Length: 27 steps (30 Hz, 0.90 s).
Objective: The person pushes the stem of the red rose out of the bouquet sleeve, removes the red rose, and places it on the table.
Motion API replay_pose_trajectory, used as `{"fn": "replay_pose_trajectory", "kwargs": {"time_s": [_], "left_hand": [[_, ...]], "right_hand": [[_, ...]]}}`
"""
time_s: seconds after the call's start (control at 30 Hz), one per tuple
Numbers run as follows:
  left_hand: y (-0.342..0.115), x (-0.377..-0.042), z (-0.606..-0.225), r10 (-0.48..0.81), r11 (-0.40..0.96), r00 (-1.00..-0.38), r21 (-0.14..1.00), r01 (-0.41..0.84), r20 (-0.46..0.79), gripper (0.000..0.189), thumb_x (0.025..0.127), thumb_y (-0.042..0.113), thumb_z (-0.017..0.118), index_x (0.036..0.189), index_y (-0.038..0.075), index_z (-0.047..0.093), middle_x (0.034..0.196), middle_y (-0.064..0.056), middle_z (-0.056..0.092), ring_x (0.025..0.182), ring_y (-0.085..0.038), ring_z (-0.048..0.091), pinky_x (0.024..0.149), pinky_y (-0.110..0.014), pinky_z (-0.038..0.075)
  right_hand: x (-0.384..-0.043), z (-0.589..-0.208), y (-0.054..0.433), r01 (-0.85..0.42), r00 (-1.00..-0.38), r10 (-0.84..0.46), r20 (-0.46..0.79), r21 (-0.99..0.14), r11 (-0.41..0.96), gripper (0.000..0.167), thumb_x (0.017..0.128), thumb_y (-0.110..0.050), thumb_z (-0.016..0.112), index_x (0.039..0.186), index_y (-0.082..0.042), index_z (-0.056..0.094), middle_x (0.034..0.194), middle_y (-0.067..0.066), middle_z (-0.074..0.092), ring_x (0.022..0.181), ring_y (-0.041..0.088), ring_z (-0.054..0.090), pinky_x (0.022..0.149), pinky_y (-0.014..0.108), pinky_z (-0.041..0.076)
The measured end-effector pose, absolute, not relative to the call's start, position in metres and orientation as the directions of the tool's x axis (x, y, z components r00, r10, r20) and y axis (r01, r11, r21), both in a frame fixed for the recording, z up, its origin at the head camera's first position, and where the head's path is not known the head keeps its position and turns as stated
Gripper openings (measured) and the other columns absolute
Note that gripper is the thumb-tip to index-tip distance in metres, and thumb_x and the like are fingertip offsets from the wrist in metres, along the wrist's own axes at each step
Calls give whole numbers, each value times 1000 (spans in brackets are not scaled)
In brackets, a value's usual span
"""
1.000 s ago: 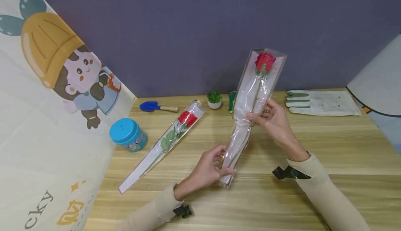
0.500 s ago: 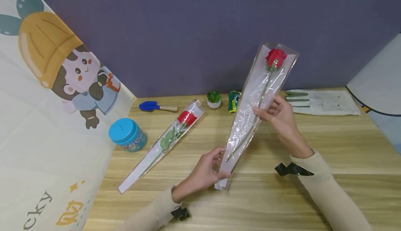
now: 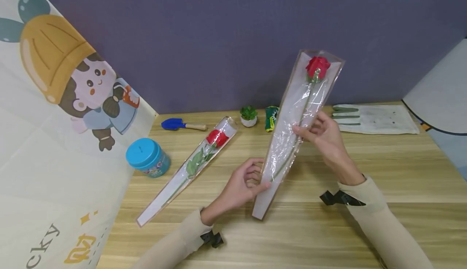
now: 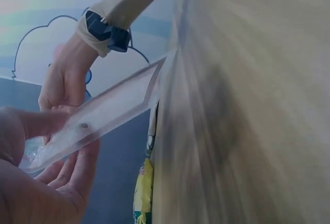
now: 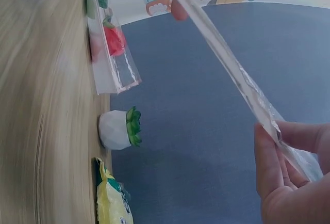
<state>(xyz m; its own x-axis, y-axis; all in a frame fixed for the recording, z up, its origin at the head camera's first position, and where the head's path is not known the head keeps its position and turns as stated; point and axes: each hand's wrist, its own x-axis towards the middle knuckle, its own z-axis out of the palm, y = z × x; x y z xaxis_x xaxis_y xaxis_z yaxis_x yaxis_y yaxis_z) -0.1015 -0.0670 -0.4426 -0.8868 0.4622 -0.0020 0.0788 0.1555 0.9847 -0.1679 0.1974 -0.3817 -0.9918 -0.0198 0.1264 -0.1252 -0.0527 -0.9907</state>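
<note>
Both hands hold a red rose (image 3: 318, 67) in a long clear sleeve with a white backing (image 3: 288, 111), tilted with the bloom up and to the right, above the table. My left hand (image 3: 242, 184) pinches the sleeve's narrow lower part, thumb on the front and fingers behind. Farther up, my right hand (image 3: 326, 143) grips the sleeve's right edge between thumb and fingers. The left wrist view shows the sleeve's lower end (image 4: 118, 97) jutting past the left fingers. A second wrapped rose (image 3: 217, 138) lies on the table to the left.
A blue lidded tub (image 3: 147, 157) stands at the left. Along the back are a blue trowel (image 3: 175, 124), a potted succulent (image 3: 249, 116), a green and yellow packet (image 3: 271, 118) and a white glove (image 3: 379, 119). A dark wall (image 3: 219, 38) rises behind the table (image 3: 365, 228).
The sleeve, bent in the middle a second ago, is now straight. Its bloom end has shifted up and right overall. My left hand has moved slightly up along the sleeve.
</note>
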Motion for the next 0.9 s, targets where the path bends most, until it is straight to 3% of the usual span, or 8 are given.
{"fn": "replay_pose_trajectory", "kwargs": {"time_s": [0.3,0.6,0.77,0.9], "left_hand": [[-61,-105,-442,470,114,-882,993,32,-26,58,86,-4,77,139,5,55,108,-26,75,84,-6,69,76,-28,66],[-59,-100,-443,475,134,-880,990,45,-24,61,85,-4,78,139,7,52,104,-24,75,81,-7,68,69,-25,64],[-60,-98,-445,494,171,-869,983,66,-28,63,83,-5,77,139,4,51,99,-26,74,79,-7,66,71,-23,63],[-60,-96,-447,515,172,-856,983,60,-38,63,84,-4,77,140,4,51,104,-27,74,80,-7,66,72,-23,63]], "right_hand": [[-166,-381,195,-121,-992,-29,122,-992,-30,44,88,4,78,123,-17,61,101,-12,75,86,5,72,75,19,62],[-167,-381,196,-133,-990,-33,136,-988,-80,31,100,-10,70,130,-14,62,102,-9,76,80,5,73,66,21,63],[-166,-380,200,-149,-988,-12,152,-979,-138,26,99,-7,70,124,-14,63,99,-7,77,81,6,74,68,22,63],[-166,-378,202,-160,-987,-7,163,-974,-159,28,98,-5,70,124,-13,63,99,-6,78,81,7,74,67,22,64]]}}
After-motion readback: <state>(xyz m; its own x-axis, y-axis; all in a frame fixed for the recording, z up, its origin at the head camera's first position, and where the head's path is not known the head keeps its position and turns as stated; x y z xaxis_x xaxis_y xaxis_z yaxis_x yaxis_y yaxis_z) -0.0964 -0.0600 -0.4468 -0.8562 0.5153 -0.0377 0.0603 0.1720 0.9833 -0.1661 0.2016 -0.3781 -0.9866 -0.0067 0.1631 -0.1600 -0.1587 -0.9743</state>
